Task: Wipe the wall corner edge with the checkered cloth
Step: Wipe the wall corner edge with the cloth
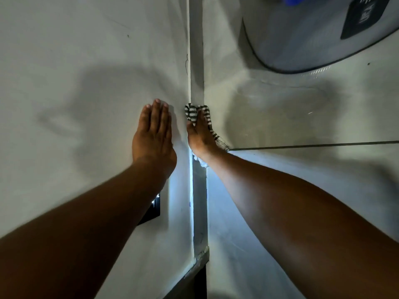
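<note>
Bracing on the wall, our left hand (153, 131) lies flat and empty, fingers together, just left of the corner edge (197, 83); a dark switch plate (151, 209) sits below its wrist. Our right hand (199, 137) presses the checkered cloth (192, 113) onto the edge, fingers clamped over it, with loose cloth trailing under the palm. Risks, as we judge: the bunched cloth could slip off the narrow strip, and reaching higher brings the arm near the grey appliance (313, 35) above right.
</note>
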